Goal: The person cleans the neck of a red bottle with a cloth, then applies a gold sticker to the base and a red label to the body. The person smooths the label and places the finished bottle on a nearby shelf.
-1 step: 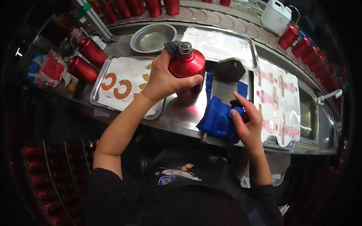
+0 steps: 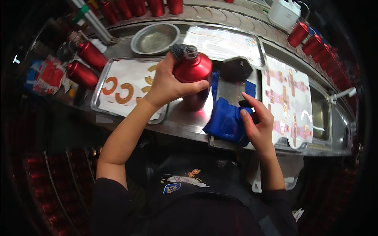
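Note:
My left hand (image 2: pixel 167 80) is wrapped round the upper part of a shiny red bottle (image 2: pixel 193 72) with a clear neck. The bottle stands nearly upright above the metal counter. Dark knitted material covers the fingers beside its neck. My right hand (image 2: pixel 260 122) is over the right edge of a blue cloth (image 2: pixel 226 121), with thumb and index finger apart. Something black shows at its other fingers; I cannot tell whether it is a finger cover or a held thing. Beyond the cloth, a dark angular block (image 2: pixel 236 69) stands on a metal plate.
Left of the bottle lies a tray (image 2: pixel 94 96) with gold curved labels. A metal bowl (image 2: pixel 136 44) and a white-lined tray (image 2: pixel 258 45) sit behind. Pink-and-gold label sheets (image 2: pixel 289 106) lie right, beside a sink (image 2: pixel 322 118). More red bottles (image 2: pixel 92 56) stand around.
The whole view has shifted slightly, so the counter and its things sit a little further left and up. Both hands keep the same pose.

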Motion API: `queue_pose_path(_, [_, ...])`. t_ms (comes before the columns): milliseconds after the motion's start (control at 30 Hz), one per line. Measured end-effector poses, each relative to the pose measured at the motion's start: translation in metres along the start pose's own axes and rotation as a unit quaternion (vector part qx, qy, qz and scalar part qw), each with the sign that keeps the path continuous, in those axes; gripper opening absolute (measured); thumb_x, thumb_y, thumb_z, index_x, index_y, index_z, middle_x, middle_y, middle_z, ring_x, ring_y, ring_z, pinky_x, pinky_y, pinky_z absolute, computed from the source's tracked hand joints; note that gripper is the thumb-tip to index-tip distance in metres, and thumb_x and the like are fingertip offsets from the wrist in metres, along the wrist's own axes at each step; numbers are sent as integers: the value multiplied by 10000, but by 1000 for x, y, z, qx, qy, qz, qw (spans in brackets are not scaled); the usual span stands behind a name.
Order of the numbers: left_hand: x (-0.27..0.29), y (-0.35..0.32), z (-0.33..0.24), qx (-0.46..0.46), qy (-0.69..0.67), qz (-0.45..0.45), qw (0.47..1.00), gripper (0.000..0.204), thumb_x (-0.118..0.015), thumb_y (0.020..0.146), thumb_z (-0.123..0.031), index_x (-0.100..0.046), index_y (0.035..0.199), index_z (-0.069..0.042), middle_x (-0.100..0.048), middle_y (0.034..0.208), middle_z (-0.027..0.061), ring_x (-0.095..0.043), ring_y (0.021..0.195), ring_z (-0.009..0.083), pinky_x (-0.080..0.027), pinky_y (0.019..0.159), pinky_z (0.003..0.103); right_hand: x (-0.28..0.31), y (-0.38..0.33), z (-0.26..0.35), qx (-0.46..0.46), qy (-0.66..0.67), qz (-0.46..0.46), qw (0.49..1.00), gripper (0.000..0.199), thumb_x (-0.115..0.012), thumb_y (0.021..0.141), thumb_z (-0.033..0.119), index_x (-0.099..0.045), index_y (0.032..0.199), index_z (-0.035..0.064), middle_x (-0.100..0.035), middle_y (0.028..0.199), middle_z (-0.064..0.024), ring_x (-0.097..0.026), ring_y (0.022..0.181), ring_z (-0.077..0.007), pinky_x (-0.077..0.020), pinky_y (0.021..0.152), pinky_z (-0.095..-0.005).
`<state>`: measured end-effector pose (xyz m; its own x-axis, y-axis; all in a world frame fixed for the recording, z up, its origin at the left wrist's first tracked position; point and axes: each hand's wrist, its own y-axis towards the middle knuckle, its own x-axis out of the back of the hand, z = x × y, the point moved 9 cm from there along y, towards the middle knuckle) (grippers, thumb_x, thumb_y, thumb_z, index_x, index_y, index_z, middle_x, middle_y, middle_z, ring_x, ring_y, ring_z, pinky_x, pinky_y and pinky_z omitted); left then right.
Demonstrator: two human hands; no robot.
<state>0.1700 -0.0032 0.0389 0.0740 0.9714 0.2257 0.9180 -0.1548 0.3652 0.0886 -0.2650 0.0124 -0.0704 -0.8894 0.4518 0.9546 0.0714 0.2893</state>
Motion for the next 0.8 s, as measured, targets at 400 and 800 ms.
queue_pose_path(400, [-10, -28, 12, 7, -144, 111, 983, 1135, -971, 622, -318, -369, 1522, 24, -413, 1564, 133, -431, 1424, 254, -356, 1188, 422, 134, -81, -55, -128, -107, -201, 965, 286, -616, 936, -22, -683, 1214, -21, -703, 1014, -47, -606, 795, -48, -477, 682, -189])
queue_pose_path(800, [26, -197, 52, 309, 12, 132, 942, 243, -620, 963, -195, -652, 1063, 24, -715, 936, 110, -664, 782, 241, -555, 760, 374, -6, -178, -122, -330, -188, 328, 865, 314, -626, 964, 284, -718, 973, -16, -706, 904, -211, -692, 880, -346, -519, 815, -448])
